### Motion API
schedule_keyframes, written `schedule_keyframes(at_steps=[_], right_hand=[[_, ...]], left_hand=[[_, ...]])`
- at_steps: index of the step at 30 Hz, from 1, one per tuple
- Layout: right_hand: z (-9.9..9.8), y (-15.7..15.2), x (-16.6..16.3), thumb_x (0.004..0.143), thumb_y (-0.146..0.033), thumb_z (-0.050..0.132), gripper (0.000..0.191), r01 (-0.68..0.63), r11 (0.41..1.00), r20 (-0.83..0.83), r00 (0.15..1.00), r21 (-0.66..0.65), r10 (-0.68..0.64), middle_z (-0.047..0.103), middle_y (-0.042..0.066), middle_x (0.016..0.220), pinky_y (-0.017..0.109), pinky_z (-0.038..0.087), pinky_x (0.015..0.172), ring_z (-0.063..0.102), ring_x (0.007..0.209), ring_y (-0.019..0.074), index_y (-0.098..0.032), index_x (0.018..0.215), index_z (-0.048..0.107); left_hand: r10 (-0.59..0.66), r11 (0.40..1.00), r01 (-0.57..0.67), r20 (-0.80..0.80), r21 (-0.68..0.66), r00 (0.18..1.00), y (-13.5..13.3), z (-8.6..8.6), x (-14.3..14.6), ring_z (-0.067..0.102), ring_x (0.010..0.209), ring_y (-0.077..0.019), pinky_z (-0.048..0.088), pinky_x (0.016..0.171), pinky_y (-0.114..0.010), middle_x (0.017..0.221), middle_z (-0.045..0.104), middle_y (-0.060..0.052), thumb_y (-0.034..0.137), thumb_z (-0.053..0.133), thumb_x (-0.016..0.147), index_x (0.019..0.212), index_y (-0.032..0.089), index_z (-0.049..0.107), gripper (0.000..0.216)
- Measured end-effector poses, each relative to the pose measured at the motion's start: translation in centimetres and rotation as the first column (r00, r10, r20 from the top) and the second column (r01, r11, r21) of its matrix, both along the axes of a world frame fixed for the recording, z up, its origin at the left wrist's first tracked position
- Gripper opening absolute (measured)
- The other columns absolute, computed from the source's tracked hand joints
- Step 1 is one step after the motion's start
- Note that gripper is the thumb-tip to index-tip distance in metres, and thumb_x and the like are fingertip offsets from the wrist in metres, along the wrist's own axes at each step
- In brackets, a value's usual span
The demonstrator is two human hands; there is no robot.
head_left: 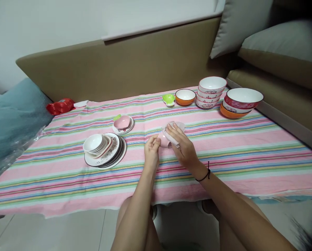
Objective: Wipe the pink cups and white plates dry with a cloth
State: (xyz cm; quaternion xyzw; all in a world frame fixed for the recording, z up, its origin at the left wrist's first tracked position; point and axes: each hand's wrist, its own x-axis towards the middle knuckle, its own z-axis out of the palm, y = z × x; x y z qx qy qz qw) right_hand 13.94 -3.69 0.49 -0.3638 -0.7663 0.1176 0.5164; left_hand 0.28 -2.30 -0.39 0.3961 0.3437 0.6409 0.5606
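Note:
My left hand (pixel 152 150) is closed on the side of a small pink bowl (pixel 163 138), held just above the striped cloth (pixel 224 153). Over the bowl, my right hand (pixel 183 146) presses a pale cloth (pixel 174 134), fingers wrapped round it. A black band circles my right wrist. To the left lies a stack of plates (pixel 111 155) topped with small white dishes (pixel 93 143). Behind that stack sits a pink dish (pixel 123 122) on saucers.
At the back right stand a green leaf dish (pixel 168 99), an orange bowl (pixel 185 96), a stack of white and red bowls (pixel 210 91) and a larger bowl stack (pixel 239 101). A red packet (pixel 60 106) lies at the back left. Sofa cushions surround the table.

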Motion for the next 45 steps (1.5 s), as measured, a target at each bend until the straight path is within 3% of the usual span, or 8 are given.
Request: schedule_keyframes(at_steps=[7, 12, 18, 23, 28, 33, 42, 45], right_hand=[[1.4, -0.1, 0.4, 0.096, -0.030, 0.035, 0.041, -0.009, 0.999, -0.003, 1.000, -0.049, 0.009, 0.059, 0.003, 0.133, 0.052, 0.034, 0.113, 0.040, 0.136, 0.0249, -0.026, 0.132, 0.055], [1.1, 0.1, 0.9, 0.096, -0.031, 0.036, 0.040, -0.129, 0.988, -0.052, 0.991, -0.089, 0.125, 0.058, 0.000, 0.135, 0.051, 0.030, 0.115, 0.038, 0.138, 0.0248, -0.028, 0.131, 0.056], [-0.1, 0.2, 0.7, 0.096, -0.031, 0.034, 0.047, 0.006, 0.952, -0.333, 0.936, -0.307, -0.113, 0.054, 0.005, 0.138, 0.047, 0.042, 0.109, 0.050, 0.127, 0.0279, -0.023, 0.141, 0.045], [-0.2, 0.0, 0.5, 0.094, -0.032, 0.043, 0.046, -0.015, 0.971, -0.292, 0.955, -0.238, -0.057, 0.045, 0.006, 0.144, 0.044, 0.033, 0.116, 0.042, 0.134, 0.0268, -0.024, 0.139, 0.046], [-0.2, -0.4, 0.5, 0.095, -0.035, 0.040, 0.044, -0.070, 0.937, -0.358, 0.932, -0.343, -0.061, 0.047, 0.007, 0.143, 0.045, 0.044, 0.107, 0.052, 0.124, 0.0275, -0.025, 0.138, 0.047], [-0.7, -0.5, 0.1, 0.094, -0.033, 0.046, 0.046, -0.149, 0.947, -0.307, 0.950, -0.285, 0.057, 0.038, 0.003, 0.151, 0.045, 0.024, 0.119, 0.033, 0.141, 0.0254, -0.027, 0.139, 0.047], [-2.1, 0.4, -0.7, 0.095, -0.031, 0.044, 0.044, -0.050, 0.952, -0.394, 0.916, -0.304, -0.078, 0.042, 0.007, 0.147, 0.046, 0.031, 0.116, 0.040, 0.136, 0.0240, -0.026, 0.139, 0.045], [-1.9, 0.4, -0.4, 0.094, -0.031, 0.046, 0.042, -0.007, 0.983, -0.222, 0.975, -0.184, -0.034, 0.044, 0.007, 0.144, 0.051, 0.029, 0.115, 0.037, 0.137, 0.0278, -0.028, 0.136, 0.050]], left_hand=[[-0.018, 0.997, 0.024, 0.074, -0.071, 0.997, -0.3, 0.3, 0.0, 0.060, 0.079, -0.0143, 0.045, 0.077, -0.025, 0.085, 0.068, -0.003, 0.043, 0.082, 0.063, 0.085, 0.017, 0.070, 0.036], [0.022, 0.995, -0.008, 0.143, -0.095, 0.989, 0.0, 0.4, 0.1, 0.059, 0.078, -0.0127, 0.046, 0.078, -0.024, 0.083, 0.067, -0.002, 0.044, 0.082, 0.061, 0.080, 0.017, 0.069, 0.036], [0.029, 0.998, -0.024, 0.103, -0.056, 0.994, 0.0, 0.8, -0.4, 0.057, 0.074, -0.0114, 0.045, 0.075, -0.023, 0.076, 0.062, 0.000, 0.047, 0.081, 0.063, 0.075, 0.017, 0.065, 0.036], [0.049, 0.998, -0.048, 0.049, -0.028, 0.998, -0.3, 1.1, -1.1, 0.058, 0.076, -0.0131, 0.044, 0.076, -0.025, 0.080, 0.065, -0.002, 0.049, 0.078, 0.066, 0.079, 0.017, 0.068, 0.036], [0.084, 0.995, -0.082, 0.037, -0.049, 0.996, -0.2, 1.1, -1.4, 0.057, 0.075, -0.0134, 0.043, 0.073, -0.024, 0.080, 0.066, -0.002, 0.047, 0.077, 0.068, 0.080, 0.017, 0.069, 0.033], [0.089, 0.995, -0.086, 0.048, -0.060, 0.995, 0.0, 0.9, -1.3, 0.055, 0.072, -0.0119, 0.042, 0.072, -0.023, 0.076, 0.063, 0.000, 0.046, 0.077, 0.068, 0.077, 0.017, 0.066, 0.032], [0.035, 0.997, -0.035, -0.016, -0.063, 0.999, -0.2, 0.4, -0.7, 0.054, 0.070, -0.0122, 0.040, 0.071, -0.024, 0.075, 0.063, 0.000, 0.043, 0.076, 0.069, 0.080, 0.017, 0.067, 0.031], [0.014, 0.997, -0.012, 0.019, -0.075, 1.000, -0.2, 0.3, -0.1, 0.055, 0.069, -0.0124, 0.041, 0.071, -0.024, 0.073, 0.064, 0.000, 0.043, 0.077, 0.067, 0.079, 0.016, 0.067, 0.031]])
